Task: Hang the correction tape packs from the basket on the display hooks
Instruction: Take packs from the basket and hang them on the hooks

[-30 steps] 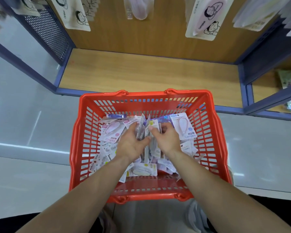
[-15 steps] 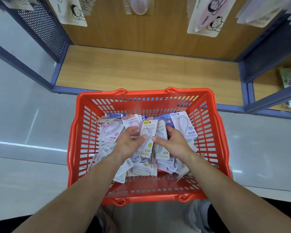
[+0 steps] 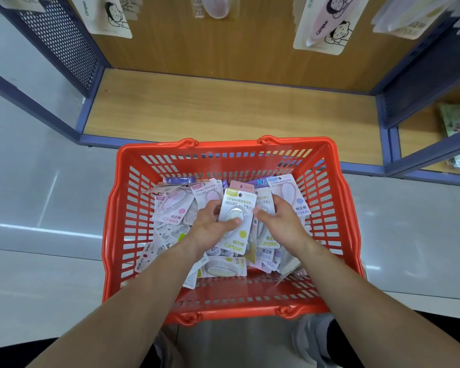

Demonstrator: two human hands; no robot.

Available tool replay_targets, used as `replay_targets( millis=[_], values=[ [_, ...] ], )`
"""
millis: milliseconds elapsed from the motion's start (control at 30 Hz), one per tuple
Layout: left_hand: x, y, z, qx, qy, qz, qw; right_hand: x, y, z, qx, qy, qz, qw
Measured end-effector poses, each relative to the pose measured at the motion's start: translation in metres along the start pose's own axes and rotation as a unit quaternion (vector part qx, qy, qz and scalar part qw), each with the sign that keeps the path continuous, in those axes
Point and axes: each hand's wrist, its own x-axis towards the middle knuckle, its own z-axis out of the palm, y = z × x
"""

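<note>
now: left hand (image 3: 210, 228) pinches green pack (image 3: 238, 202), thumb on its front; right hand (image 3: 280, 221) grips packs (image 3: 264, 201) behind it, inside basket (image 3: 223, 147). we square their top edges before lifting, with a firm grip.

The basket (image 3: 112, 235) is glossy orange-red plastic with slotted walls, and the packs (image 3: 170, 208) in it are smooth printed card under clear, shiny plastic blisters. The shelf (image 3: 223, 107) is matt board with a pale wood grain, edged by a frame (image 3: 98, 140) in smooth blue paint, beside a perforated panel (image 3: 61, 41) that looks like metal. The floor (image 3: 37, 208) is pale, polished and reflective.
</note>
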Motion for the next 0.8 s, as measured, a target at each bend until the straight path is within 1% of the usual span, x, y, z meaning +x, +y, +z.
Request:
replay_targets(
  millis=[67, 167, 267, 400, 533, 667, 733, 800],
  values=[
    [0.001, 0.000, 0.000, -0.001, -0.012, -0.013, 1.000, -0.001, -0.001, -0.002, -0.001, 0.014, -0.008, 1.000],
    [-0.004, 0.004, 0.001, -0.028, -0.041, -0.032, 0.998, -0.001, -0.002, -0.006, 0.032, 0.049, -0.008, 0.998],
    [-0.006, 0.003, 0.008, -0.065, -0.034, -0.036, 0.997, 0.000, 0.000, -0.012, 0.064, 0.063, -0.003, 0.996],
    [-0.007, 0.011, 0.016, -0.070, -0.038, -0.027, 0.996, -0.003, -0.003, -0.013, 0.093, 0.077, -0.003, 0.993],
    [-0.012, 0.031, 0.012, -0.084, -0.048, -0.012, 0.995, -0.005, -0.018, -0.012, 0.074, 0.087, -0.021, 0.993],
    [-0.023, 0.056, 0.008, -0.080, -0.038, 0.020, 0.996, -0.011, -0.048, -0.021, 0.095, 0.077, -0.034, 0.992],
    [-0.035, 0.072, 0.004, -0.096, -0.023, 0.031, 0.995, -0.016, -0.068, -0.028, 0.120, 0.085, -0.036, 0.988],
    [-0.054, 0.092, -0.001, -0.079, -0.017, 0.046, 0.996, -0.023, -0.090, -0.035, 0.135, 0.096, -0.043, 0.985]
  ],
)
